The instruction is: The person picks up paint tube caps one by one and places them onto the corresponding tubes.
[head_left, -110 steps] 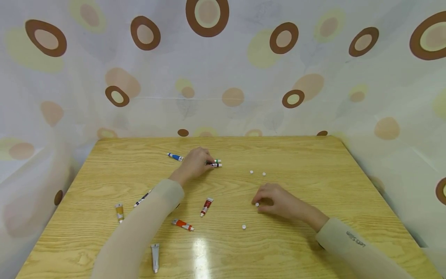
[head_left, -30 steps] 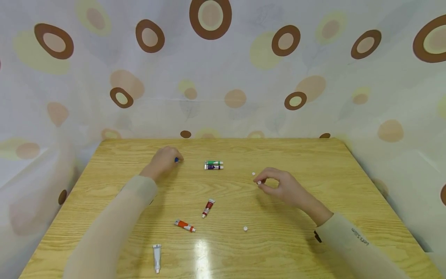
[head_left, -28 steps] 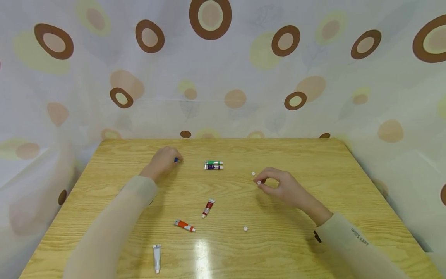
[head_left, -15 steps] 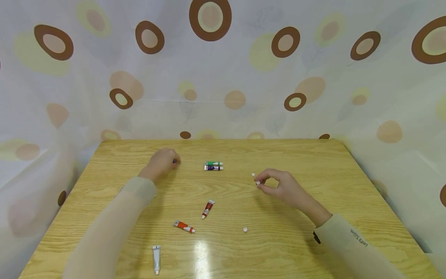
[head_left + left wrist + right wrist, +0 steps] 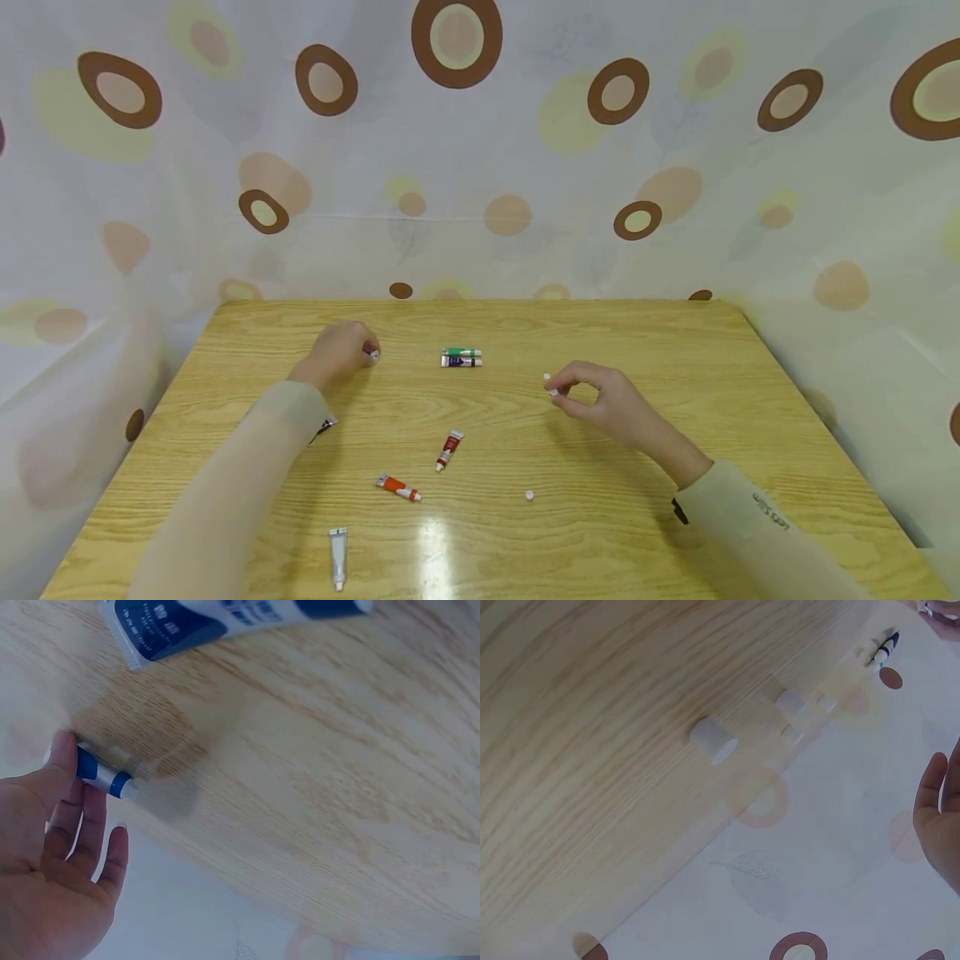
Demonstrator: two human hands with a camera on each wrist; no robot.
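Note:
My left hand point(image 5: 339, 354) pinches a small blue paint tube point(image 5: 101, 772) near the table's back left. Thumb and fingers cover its rear part, and its white cap end shows. Toward the right, my right hand point(image 5: 611, 400) curls thumb and index finger together, with a small white cap point(image 5: 554, 392) at their tips. Another white cap point(image 5: 546, 377) lies just beyond. In the right wrist view, several caps point(image 5: 714, 740) show, and only part of the right hand point(image 5: 939, 814) enters at the edge. Between the hands, a green paint tube point(image 5: 462, 352) and a purple paint tube point(image 5: 461, 362) lie side by side.
A dark red tube point(image 5: 449, 451), an orange-red tube point(image 5: 398, 488) and a silver tube point(image 5: 338, 557) lie on the wooden table point(image 5: 675, 533). One dark blue tube point(image 5: 326, 427) is partly hidden by the left sleeve. A lone cap point(image 5: 529, 496) sits nearer. Patterned cloth point(image 5: 480, 167) hangs behind.
My left hand has left the purple tube beside the green one, picked up the blue tube and drawn it slightly left and nearer. My right hand has moved farther back with the cap.

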